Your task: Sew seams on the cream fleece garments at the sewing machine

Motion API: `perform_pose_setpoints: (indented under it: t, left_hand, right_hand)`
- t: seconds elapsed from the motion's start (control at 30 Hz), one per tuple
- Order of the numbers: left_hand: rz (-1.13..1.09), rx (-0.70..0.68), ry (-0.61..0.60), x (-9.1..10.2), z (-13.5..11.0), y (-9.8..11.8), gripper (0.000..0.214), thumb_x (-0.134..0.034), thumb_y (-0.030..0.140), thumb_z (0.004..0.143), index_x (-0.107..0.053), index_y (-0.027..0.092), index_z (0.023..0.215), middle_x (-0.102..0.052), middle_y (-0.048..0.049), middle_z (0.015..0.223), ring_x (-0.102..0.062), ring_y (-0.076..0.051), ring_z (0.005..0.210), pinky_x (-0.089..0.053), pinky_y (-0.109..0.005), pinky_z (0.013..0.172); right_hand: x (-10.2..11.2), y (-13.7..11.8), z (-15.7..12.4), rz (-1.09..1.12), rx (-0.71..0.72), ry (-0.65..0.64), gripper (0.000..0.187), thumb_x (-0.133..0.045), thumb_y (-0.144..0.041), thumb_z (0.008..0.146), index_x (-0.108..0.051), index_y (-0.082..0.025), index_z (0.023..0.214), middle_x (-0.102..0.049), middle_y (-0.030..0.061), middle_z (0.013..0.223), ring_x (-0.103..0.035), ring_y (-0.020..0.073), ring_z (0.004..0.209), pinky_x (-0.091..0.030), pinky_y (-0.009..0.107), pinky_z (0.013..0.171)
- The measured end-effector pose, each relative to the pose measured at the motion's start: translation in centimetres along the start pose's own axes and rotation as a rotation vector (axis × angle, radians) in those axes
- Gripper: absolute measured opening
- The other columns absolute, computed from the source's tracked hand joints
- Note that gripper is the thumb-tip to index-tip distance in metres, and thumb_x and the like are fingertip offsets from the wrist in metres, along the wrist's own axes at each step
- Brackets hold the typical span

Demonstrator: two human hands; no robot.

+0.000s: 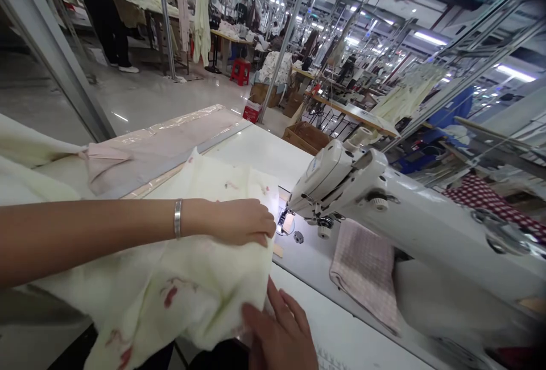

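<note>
A pale cream fabric piece (200,279) with small red and green prints lies across the white sewing table (264,154). My left hand (239,221), a silver bracelet on its wrist, is curled with its fingers pressed on the fabric's edge just left of the presser foot (286,221). My right hand (279,333) lies at the near edge with fingers stretched out, tucked against the fabric's lower fold. The white sewing machine (384,199) stands to the right of both hands.
A pink checked cloth (364,270) lies under the machine arm. Pinkish fabric under clear plastic (162,142) rests at the table's far left. Beyond are cardboard boxes (305,137), a red stool (240,71), hanging garments, work tables and a standing person (106,12).
</note>
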State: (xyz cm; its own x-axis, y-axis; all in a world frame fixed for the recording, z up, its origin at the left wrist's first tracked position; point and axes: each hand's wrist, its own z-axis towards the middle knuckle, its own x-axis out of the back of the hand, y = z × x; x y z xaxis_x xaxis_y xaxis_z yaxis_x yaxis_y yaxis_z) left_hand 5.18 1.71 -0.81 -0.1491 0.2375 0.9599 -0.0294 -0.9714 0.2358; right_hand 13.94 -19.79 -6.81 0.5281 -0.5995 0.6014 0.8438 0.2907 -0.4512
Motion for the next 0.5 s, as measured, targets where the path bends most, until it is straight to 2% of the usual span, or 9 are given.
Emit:
perform_pose_setpoints:
  t: [0.03,0.1,0.2,0.27,0.4,0.5]
  left_hand:
    - [-0.025,0.035,-0.028,0.1,0.4,0.0,0.008,-0.056,0.021,0.09,-0.059,0.018,0.083,-0.064,0.0,0.084,-0.055,-0.014,0.073,-0.038,-0.027,0.07]
    - [-0.035,0.084,-0.053,0.1,1.0,0.0,0.011,-0.059,0.018,0.087,-0.06,0.018,0.076,-0.065,0.0021,0.078,-0.056,-0.012,0.069,-0.036,-0.027,0.068]
    - [0.002,0.133,-0.041,-0.3,1.7,0.2,0.015,-0.061,0.017,0.085,-0.06,0.018,0.07,-0.063,0.0017,0.072,-0.053,-0.012,0.066,-0.032,-0.029,0.068]
    - [0.044,0.178,-0.011,-0.8,2.0,0.6,0.015,-0.063,0.017,0.083,-0.059,0.017,0.068,-0.062,-0.0016,0.075,-0.053,-0.016,0.072,-0.031,-0.031,0.069]
    - [0.217,0.195,0.09,-2.1,2.1,2.5,0.005,-0.061,0.011,0.079,-0.058,0.015,0.079,-0.06,-0.0074,0.083,-0.052,-0.021,0.08,-0.032,-0.033,0.068]
    - [0.235,0.205,0.056,-3.3,1.1,4.2,0.006,-0.058,0.01,0.079,-0.058,0.014,0.083,-0.059,-0.0061,0.079,-0.051,-0.02,0.073,-0.036,-0.032,0.064]
  right_hand:
    - [-0.1,0.7,0.3,-0.025,0.116,-0.005,0.031,-0.033,-0.012,0.09,-0.061,-0.024,0.086,-0.071,-0.0005,0.08,-0.062,0.0162,0.108,-0.036,0.033,0.1]
    - [-0.3,1.7,0.7,-0.012,0.188,-0.015,0.03,-0.033,-0.01,0.09,-0.059,-0.023,0.081,-0.07,-0.0026,0.077,-0.063,0.0119,0.101,-0.031,0.031,0.103]
    - [-0.6,1.8,0.8,-0.003,0.173,-0.009,0.029,-0.035,-0.014,0.093,-0.058,-0.023,0.078,-0.069,-0.0033,0.075,-0.064,0.0104,0.095,-0.034,0.03,0.1]
    - [-0.6,1.5,0.6,-0.03,0.168,0.001,0.028,-0.037,-0.017,0.094,-0.059,-0.023,0.078,-0.068,-0.0027,0.076,-0.063,0.0119,0.097,-0.035,0.031,0.099]
    - [0.0,1.3,0.4,-0.119,0.1,-0.013,0.022,-0.044,-0.016,0.092,-0.062,-0.024,0.082,-0.066,0.0,0.081,-0.061,0.0162,0.102,-0.035,0.036,0.098]
    - [0.6,1.7,0.6,-0.129,0.105,-0.077,0.024,-0.042,-0.012,0.092,-0.061,-0.024,0.087,-0.064,-0.0008,0.083,-0.062,0.014,0.097,-0.037,0.034,0.096]
